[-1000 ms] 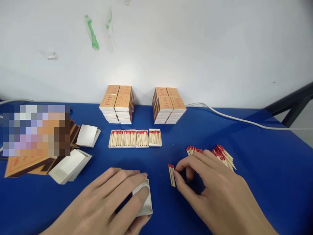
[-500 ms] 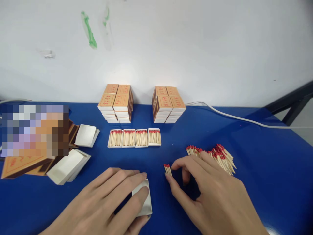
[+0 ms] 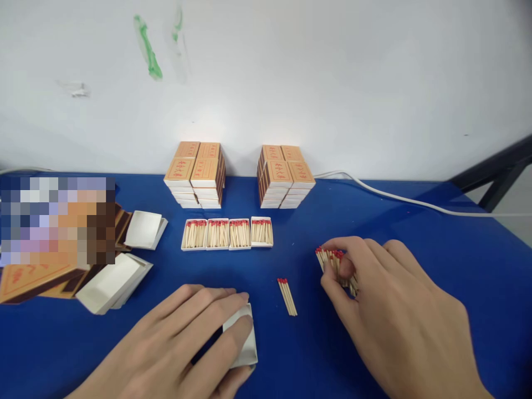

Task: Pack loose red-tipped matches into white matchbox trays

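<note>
Holding a white tray (image 3: pixel 249 349) in left fingers (image 3: pixel 218 318), right fingers (image 3: pixel 337 292) at piled matches (image 3: pixel 331 255), grasp unclear

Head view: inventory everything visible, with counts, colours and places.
Cardboard matchbox stacks: two, orange-topped, rear
Match-filled card trays: four, white, centre
Cardboard matchbox covers: several, orange-brown, left
Loose card trays: several, white, left
Pixelated patch: one, multicoloured, left
Short wooden matches: about four, red-headed, centre
Wooden match pile: one, red-headed, right
Single card tray: one, white, front
Thin cable: at least one, white, rear
Angular frame: one, black, right
Flat tabletop: one, blue, below
Wall: one, white, rear
Wall marks: two, green, upper left
Left hand: one, bare, on single card tray
Right hand: one, bare, at match pile
</note>
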Demonstrator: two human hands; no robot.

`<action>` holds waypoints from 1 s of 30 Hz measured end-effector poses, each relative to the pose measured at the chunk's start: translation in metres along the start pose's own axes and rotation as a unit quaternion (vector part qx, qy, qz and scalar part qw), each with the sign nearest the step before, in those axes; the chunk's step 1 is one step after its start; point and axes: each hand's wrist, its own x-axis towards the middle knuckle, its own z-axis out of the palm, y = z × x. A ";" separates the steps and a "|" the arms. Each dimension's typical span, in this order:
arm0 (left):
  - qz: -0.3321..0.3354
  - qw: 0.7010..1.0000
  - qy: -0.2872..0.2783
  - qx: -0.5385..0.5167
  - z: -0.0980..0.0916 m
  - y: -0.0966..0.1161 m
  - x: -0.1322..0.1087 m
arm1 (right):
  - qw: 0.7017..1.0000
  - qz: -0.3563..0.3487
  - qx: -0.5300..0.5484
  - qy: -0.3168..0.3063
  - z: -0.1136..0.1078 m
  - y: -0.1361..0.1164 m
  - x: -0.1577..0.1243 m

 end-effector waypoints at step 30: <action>0.003 1.000 -0.001 -0.007 0.001 0.000 0.003 | 0.998 -0.034 0.050 -0.006 0.003 -0.005 -0.002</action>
